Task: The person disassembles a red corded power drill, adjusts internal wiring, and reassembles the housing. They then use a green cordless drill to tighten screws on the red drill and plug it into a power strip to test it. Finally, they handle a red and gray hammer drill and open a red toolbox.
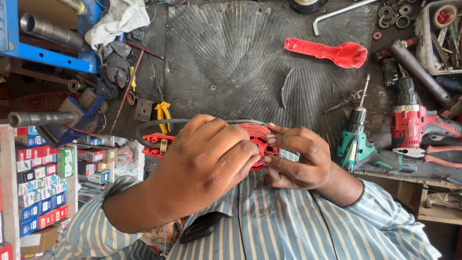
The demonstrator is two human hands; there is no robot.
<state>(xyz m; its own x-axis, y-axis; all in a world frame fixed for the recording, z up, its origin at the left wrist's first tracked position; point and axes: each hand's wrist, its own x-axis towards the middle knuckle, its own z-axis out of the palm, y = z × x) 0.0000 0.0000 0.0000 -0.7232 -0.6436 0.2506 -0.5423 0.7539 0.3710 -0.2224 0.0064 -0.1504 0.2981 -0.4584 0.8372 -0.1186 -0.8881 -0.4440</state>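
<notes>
both hands (207, 154) (293, 159) grip the red tool housing (257, 139) between them.

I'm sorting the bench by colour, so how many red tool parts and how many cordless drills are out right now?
Red plastic housing parts: 2, one held in both the left hand and right hand, the held red housing, and the loose red housing half on the mat.
Cordless drills: 2, the green drill and the red drill.
Total: 4
</notes>
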